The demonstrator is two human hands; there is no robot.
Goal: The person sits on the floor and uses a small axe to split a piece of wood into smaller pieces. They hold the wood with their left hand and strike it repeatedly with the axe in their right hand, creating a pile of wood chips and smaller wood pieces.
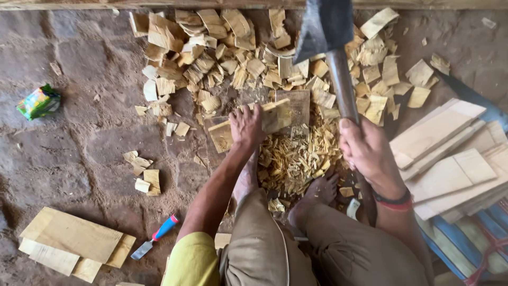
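Observation:
My left hand (245, 126) grips a pale flat wooden piece (275, 115), holding it on edge on a wooden block (298, 104) on the ground. My right hand (366, 153) is closed around the wooden handle of a hatchet (341, 87), whose dark blade (324, 24) is raised above the wooden piece and toward the top of the view. A heap of thin yellow wood slivers (296, 159) lies just below the block, between my bare feet (317, 193).
Pale wood chips (222, 47) are scattered across the stone floor behind the block. Stacked wooden boards (450, 159) lie at the right, more boards (69, 241) at the lower left. A red-and-blue handled chisel (156, 235) and a green packet (38, 101) lie at the left.

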